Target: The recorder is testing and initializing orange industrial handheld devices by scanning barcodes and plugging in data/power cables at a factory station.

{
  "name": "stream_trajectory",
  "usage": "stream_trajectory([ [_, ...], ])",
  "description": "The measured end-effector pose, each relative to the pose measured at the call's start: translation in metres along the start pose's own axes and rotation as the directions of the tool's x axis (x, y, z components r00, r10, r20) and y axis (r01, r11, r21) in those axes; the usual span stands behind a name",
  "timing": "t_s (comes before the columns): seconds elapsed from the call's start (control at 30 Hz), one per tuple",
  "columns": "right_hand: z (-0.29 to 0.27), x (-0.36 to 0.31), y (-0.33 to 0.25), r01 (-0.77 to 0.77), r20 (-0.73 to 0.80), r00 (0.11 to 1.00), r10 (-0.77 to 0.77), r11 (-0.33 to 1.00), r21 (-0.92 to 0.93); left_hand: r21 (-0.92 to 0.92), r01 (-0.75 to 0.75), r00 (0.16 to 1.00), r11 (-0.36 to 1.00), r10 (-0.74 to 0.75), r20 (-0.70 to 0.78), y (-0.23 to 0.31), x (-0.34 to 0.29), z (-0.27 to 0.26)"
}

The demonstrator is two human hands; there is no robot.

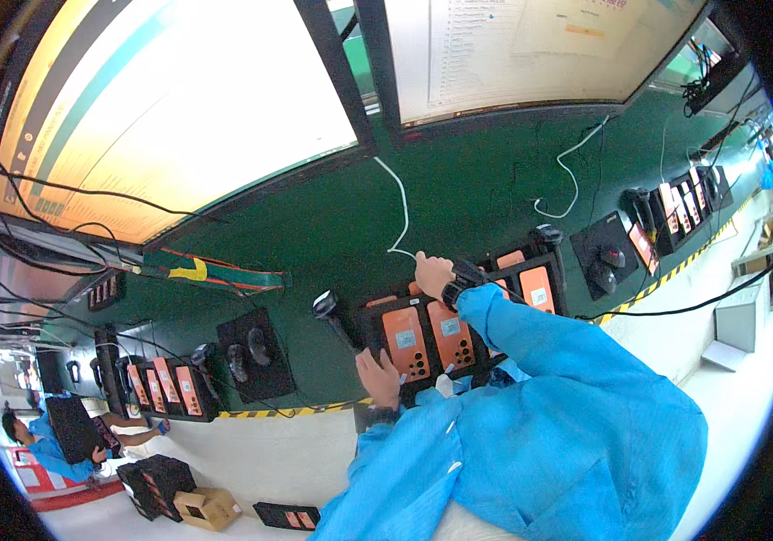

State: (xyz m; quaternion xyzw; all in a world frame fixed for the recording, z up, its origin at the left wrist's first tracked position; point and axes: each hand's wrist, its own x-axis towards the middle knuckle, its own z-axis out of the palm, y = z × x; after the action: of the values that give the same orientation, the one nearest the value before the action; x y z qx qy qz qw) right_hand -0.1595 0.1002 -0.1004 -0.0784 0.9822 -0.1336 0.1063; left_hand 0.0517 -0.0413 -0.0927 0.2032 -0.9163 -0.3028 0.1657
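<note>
Reaching forward with the right hand [434, 273], at about twelve o'clock from the black tray [376, 317], and seemingly clenching the fingers round the near end of the white cable [402, 203]. The cable is running up the green bench top [477, 180] toward one o'clock and the monitors [531, 54].

Resting the left hand [377, 377] at the tray's seven o'clock corner, touching or just beside the nearer orange device [407, 341]. Fingers curling down out of sight, so not telling whether gripping or lying loose.

Sitting in the tray, side by side and face up, a second orange device [450, 334] at three o'clock of the first. Standing just beside the tray at ten o'clock, a black handheld scanner [328, 308].

Judging the risks from here:
- Possibly dragging the blue sleeve [513, 329], now lying across the tray's right half, over the devices while pulling the cable, and so nudging one out of its seat.
- Possibly tugging the cable taut against its far end, straining the plug or whipping the slack across the bench.
- Possibly missing the socket when bringing the plug down, with the forearm hiding part of the tray.
- Possibly knocking the scanner over with the left elbow or wrist, being so close at ten o'clock.
- Possibly tipping the tray by leaning on its near corner with the left hand.
</note>
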Motion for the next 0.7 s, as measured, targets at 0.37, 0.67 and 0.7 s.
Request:
stream_trajectory([
  [0.37,-0.013,-0.016,-0.012,-0.066,0.139,0.989,0.052,0.993,0.098,-0.023,0.010,1.000,1.000,-0.011,-0.011,-0.009,-0.004,0.004],
  [0.67,-0.002,-0.013,-0.007,-0.168,0.102,0.983,0.151,0.968,0.187,-0.031,0.008,0.999,0.999,-0.009,-0.034,-0.004,-0.005,0.002],
  [0.7,0.000,-0.010,-0.004,-0.133,0.106,0.988,0.116,0.976,0.173,-0.026,0.002,0.999,1.000,-0.003,-0.036,-0.003,-0.004,0.000],
])
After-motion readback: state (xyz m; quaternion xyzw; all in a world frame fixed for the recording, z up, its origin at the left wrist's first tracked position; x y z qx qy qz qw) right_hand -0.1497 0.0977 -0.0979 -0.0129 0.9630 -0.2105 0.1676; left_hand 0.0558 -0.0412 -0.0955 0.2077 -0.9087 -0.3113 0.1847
